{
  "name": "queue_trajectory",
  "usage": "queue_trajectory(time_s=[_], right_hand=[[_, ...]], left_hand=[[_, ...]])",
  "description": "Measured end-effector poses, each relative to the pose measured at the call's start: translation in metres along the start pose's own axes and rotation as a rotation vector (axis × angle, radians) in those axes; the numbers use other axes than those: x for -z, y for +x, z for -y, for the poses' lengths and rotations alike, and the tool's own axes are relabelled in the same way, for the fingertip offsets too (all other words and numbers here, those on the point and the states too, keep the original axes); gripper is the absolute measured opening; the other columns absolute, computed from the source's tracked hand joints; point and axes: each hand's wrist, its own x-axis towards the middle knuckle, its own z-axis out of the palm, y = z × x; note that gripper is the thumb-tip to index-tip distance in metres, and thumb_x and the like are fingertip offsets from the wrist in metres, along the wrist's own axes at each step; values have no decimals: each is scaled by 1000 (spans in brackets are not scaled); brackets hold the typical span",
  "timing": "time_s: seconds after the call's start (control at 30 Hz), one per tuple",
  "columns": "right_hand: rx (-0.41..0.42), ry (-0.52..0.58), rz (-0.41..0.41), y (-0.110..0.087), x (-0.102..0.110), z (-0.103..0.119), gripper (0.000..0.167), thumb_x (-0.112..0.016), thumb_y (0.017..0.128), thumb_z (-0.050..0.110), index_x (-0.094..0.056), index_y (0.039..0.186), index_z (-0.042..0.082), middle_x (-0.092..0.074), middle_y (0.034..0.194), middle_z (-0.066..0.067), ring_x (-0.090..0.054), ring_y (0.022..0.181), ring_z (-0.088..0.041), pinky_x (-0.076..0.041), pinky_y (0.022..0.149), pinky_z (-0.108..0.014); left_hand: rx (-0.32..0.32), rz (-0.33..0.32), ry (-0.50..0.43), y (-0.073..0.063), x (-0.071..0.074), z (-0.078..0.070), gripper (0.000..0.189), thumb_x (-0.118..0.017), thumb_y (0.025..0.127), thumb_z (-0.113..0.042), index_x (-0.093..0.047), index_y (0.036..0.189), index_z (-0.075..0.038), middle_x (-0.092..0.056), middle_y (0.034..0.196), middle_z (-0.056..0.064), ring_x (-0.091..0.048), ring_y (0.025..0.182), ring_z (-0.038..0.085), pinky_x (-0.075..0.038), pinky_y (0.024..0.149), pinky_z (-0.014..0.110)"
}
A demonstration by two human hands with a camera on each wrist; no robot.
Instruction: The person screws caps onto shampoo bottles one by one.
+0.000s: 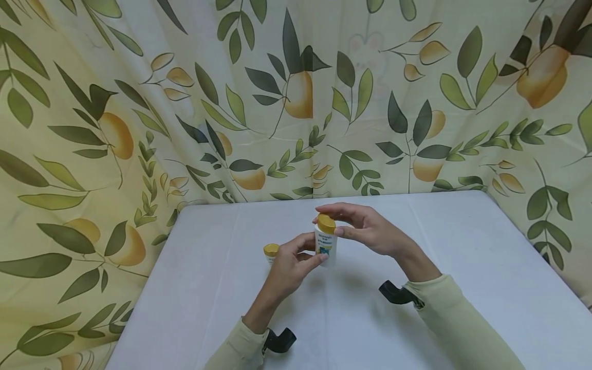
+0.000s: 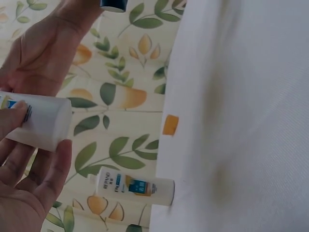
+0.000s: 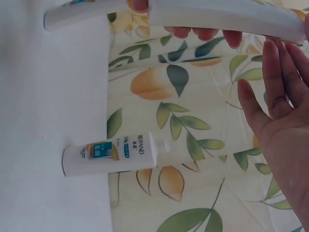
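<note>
My left hand (image 1: 296, 257) grips a white plastic bottle (image 1: 326, 244) with a printed label, its fingers and thumb round the body, and holds it above the table. On its top is a yellow flip-style cap (image 1: 326, 224), with the thumb and fingers of my right hand (image 1: 370, 228) around it. A second yellow-capped bottle (image 1: 271, 250) stands behind the left hand, partly hidden by it. Both wrist views show another white bottle (image 3: 111, 154) standing on the table, labelled REPAND, with a bare narrow neck and no cap; the left wrist view has this bottle (image 2: 137, 187) too.
The white-covered table (image 1: 416, 318) runs up to a leaf-and-fruit patterned curtain (image 1: 296, 128). A small orange piece (image 2: 170, 124) shows at the table's edge in the left wrist view. Black wrist mounts (image 1: 279, 340) stick out from both sleeves.
</note>
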Motion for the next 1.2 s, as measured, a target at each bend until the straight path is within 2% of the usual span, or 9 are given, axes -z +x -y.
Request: queue_trajectory(time_s=[0.2,0.3,0.43,0.73,0.8,1.0,1.2], right_hand=[[-23,-40,-18,0,0,2,45,-62,100,4,-54,144,5,-63,139,-9,-56,132,-24,-47,109,-32],[-25,-27,8,-1,3,2,44,-60,101,4,-54,145,8,-62,140,-9,-58,129,-26,-47,108,-33],[-33,0,33,-4,6,2,44,-59,101,2,-55,144,5,-61,140,-8,-58,128,-25,-47,108,-33],[-9,-55,-12,-2,5,3,47,-64,98,2,-55,144,4,-61,139,-12,-55,132,-19,-41,112,-28],[-13,-61,-22,-2,5,4,47,-64,98,2,-55,144,5,-60,139,-14,-55,132,-19,-40,113,-33],[-17,-83,-55,-2,2,4,45,-67,96,3,-59,141,8,-62,137,-10,-53,133,-19,-32,115,-62],[-13,-105,-88,-3,0,3,43,-68,96,4,-61,138,10,-65,134,-5,-52,134,-18,-28,116,-67]], left_hand=[[5,-21,-46,0,0,3,39,-77,91,-11,-66,128,-11,-68,124,4,-67,108,21,-60,88,28],[7,-13,-66,0,1,3,39,-77,91,-10,-66,127,-11,-68,124,4,-67,109,21,-60,89,28],[11,-2,-75,0,2,2,38,-77,91,-9,-66,127,-12,-68,125,3,-66,110,22,-59,90,28],[14,-7,-67,0,1,0,40,-77,91,-10,-65,129,-12,-68,126,3,-66,110,21,-60,89,28],[15,-12,-65,0,1,0,40,-77,91,-10,-65,129,-11,-68,126,4,-66,110,21,-60,89,28],[11,-25,-69,1,0,1,39,-77,91,-9,-66,128,-10,-68,126,4,-67,110,21,-60,88,28],[7,-35,-69,1,-1,3,38,-77,90,-8,-66,127,-9,-68,125,4,-67,111,22,-60,88,28]])
